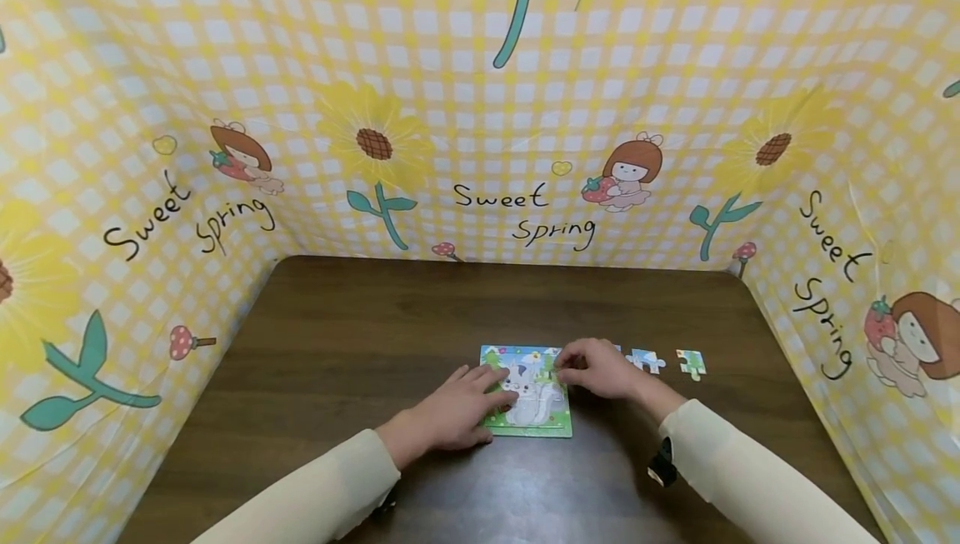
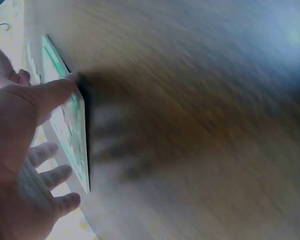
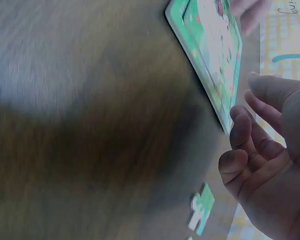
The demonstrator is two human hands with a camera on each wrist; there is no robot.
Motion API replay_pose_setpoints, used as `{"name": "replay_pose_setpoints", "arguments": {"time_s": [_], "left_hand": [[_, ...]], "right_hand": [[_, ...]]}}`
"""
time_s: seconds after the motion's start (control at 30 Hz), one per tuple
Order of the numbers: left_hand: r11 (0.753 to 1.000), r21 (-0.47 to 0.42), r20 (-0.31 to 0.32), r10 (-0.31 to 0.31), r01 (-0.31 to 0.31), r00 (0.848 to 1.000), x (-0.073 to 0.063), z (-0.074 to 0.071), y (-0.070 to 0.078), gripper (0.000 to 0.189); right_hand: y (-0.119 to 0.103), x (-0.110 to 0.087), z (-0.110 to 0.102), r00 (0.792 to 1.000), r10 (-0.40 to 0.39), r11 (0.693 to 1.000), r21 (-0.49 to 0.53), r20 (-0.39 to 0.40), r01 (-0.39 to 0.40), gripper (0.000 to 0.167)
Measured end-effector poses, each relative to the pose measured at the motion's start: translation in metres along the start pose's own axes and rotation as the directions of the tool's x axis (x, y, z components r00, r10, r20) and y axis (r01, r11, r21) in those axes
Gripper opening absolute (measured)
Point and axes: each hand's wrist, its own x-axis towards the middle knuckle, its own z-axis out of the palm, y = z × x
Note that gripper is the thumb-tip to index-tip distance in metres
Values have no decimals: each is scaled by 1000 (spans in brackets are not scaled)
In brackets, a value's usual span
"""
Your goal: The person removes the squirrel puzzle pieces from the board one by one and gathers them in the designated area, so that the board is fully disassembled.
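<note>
A jigsaw puzzle (image 1: 534, 411) with a white cartoon animal on a green and blue background lies in a shallow green-edged tray (image 1: 540, 433). My left hand (image 1: 461, 406) rests on its left side with fingers spread; in the left wrist view the thumb (image 2: 57, 95) touches the tray's near edge. At the puzzle's upper right edge is my right hand (image 1: 600, 367), its thumb and forefinger bent toward the picture. In the right wrist view, the right hand's (image 3: 275, 160) other fingers curl inward, and I see no piece between thumb and forefinger.
Loose jigsaw pieces lie right of my right hand: a blue and white one (image 1: 647, 361) and a green one (image 1: 690, 363). Another is partly hidden behind the hand. A yellow checked cloth (image 1: 517, 144) walls the brown table (image 1: 360, 311) on three sides.
</note>
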Motion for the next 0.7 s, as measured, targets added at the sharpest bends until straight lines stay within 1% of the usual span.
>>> {"name": "replay_pose_setpoints", "arguments": {"time_s": [0.1,0.17,0.23,0.33,0.4,0.47,0.6,0.7], "left_hand": [[999,-35,-15,0,0,1000,3,0,5,58],[999,-34,-33,5,-6,999,5,4,8,54],[1000,-12,-44,19,-20,999,7,8,11,51],[997,51,-70,57,-53,996,10,14,12,47],[995,71,-78,70,-65,994,11,16,13,46],[996,61,-82,66,-61,994,9,18,13,47],[999,2,-76,38,-38,996,6,20,13,47],[999,-6,-86,32,-33,996,4,20,14,47]], "right_hand": [[-3,2,7,1000,-6,1000,-11,2,6,10],[-5,3,11,1000,-11,1000,-17,-1,11,10],[-5,4,15,1000,-13,1000,-28,-5,12,11],[-5,6,19,1000,-5,998,-56,-17,4,16],[-5,6,20,1000,3,997,-75,-29,-5,18],[-6,7,22,999,15,996,-87,-33,-17,19],[-7,6,21,999,24,995,-96,-37,-28,20],[-9,5,19,999,19,995,-95,-31,-22,21]]}}
